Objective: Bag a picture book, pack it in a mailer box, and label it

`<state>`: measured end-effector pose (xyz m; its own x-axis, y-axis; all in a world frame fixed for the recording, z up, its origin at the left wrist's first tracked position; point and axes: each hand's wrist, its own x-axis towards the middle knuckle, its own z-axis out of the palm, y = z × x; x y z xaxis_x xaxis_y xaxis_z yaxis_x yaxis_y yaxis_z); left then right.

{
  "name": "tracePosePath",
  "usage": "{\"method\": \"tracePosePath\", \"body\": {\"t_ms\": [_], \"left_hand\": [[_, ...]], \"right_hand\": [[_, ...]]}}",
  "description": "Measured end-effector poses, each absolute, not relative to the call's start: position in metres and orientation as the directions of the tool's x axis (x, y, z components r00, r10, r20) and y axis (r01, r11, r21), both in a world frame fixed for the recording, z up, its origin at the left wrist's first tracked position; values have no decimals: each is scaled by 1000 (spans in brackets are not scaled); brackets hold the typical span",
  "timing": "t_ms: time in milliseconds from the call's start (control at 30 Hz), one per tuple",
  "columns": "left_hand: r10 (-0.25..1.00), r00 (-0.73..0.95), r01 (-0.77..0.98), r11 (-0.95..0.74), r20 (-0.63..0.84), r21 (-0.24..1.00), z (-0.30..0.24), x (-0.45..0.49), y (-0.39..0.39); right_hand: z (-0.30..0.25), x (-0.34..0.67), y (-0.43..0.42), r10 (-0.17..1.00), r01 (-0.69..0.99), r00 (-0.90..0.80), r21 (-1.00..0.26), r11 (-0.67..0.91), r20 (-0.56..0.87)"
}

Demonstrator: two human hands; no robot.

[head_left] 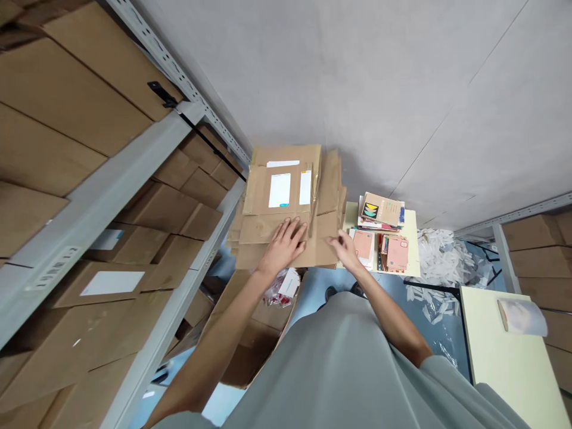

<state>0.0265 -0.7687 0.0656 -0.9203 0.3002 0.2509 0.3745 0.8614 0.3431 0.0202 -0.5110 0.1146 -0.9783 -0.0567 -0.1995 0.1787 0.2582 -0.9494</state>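
Fingers [292,227] slightly apart, the left hand [279,248] lies on the cardboard [297,190]; the right hand [346,250] curls at its right edge, whether gripping I cannot tell. The cardboard is stacked near the wall [357,95], left of the books [381,208] on the table [412,241].

a stack of flattened brown cardboard [295,212] lies in the middle of the scene, its layers uneven, edges overlapping raggedly left and right. white labels [279,188] sit on its upper pieces; plain, creased sheets [328,196] jut out on the right side.
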Motion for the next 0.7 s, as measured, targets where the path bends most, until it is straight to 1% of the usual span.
{"method": "tracePosePath", "body": {"t_ms": [67,133,200,267,333,400,467,567,633,700], "left_hand": [[282,-924,363,857,257,367,68,30,-770],[285,-931,355,850,228,389,68,32,-770],[291,-938,344,848,190,403,67,35,-768],[285,-941,335,850,180,406,66,36,-764],[278,-942,332,853,188,404,67,37,-759],[281,-942,332,854,180,401,67,39,-757],[288,-945,326,854,155,406,68,41,-757],[273,-953,302,845,130,440,73,44,-755],[249,-954,299,821,166,486,84,41,-744],[225,-940,335,753,257,567,104,33,-719]], "right_hand": [[118,34,-496,-32,233,-971,-965,124,-239],[120,42,-486,-48,295,-953,-953,66,-298],[124,45,-482,-55,342,-936,-936,83,-347],[139,48,-475,-37,353,-933,-930,105,-358],[169,57,-457,-15,336,-941,-937,97,-339],[210,75,-424,11,357,-934,-929,101,-358],[253,98,-385,71,399,-917,-906,143,-392],[301,133,-334,225,410,-904,-884,222,-363],[316,157,-311,297,389,-905,-876,286,-305],[321,181,-296,342,358,-909,-863,355,-237]]}}
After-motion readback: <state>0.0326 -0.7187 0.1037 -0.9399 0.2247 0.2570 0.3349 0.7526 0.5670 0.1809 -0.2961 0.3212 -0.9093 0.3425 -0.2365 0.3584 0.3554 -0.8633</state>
